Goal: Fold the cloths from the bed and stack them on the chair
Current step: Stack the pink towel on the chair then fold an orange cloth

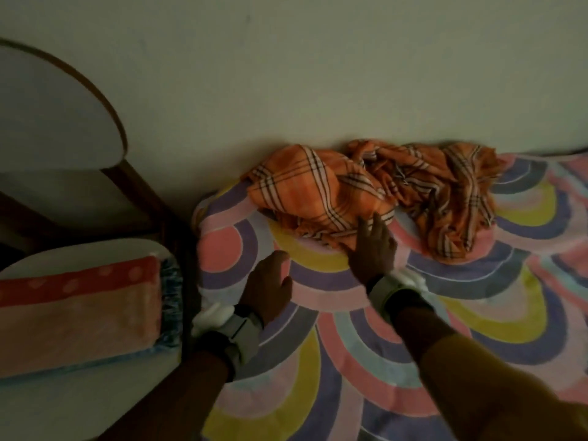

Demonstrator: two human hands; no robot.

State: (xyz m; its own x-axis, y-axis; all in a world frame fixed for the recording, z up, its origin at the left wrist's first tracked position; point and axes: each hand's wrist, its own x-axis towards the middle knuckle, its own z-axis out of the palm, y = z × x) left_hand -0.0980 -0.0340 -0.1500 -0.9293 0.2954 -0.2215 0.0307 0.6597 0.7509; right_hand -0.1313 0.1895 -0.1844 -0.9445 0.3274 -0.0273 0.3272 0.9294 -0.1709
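Observation:
An orange checked cloth [375,192] lies crumpled on the bed [350,361] against the wall. My right hand [372,246] reaches to its near edge, fingers spread and touching the fabric. Lower and to the left, my left hand [270,284] hovers over the bedsheet with its fingers apart and nothing in it. Both wrists wear grey bands. On the white chair seat [63,405] at the left rests a folded red and peach cloth [79,316] on top of a blue one [170,300].
The chair's round white backrest [54,106] stands at the upper left with a dark wooden frame. A plain wall [318,74] runs behind the bed. The bedsheet carries pink, purple and yellow arcs. A dark gap separates chair and bed.

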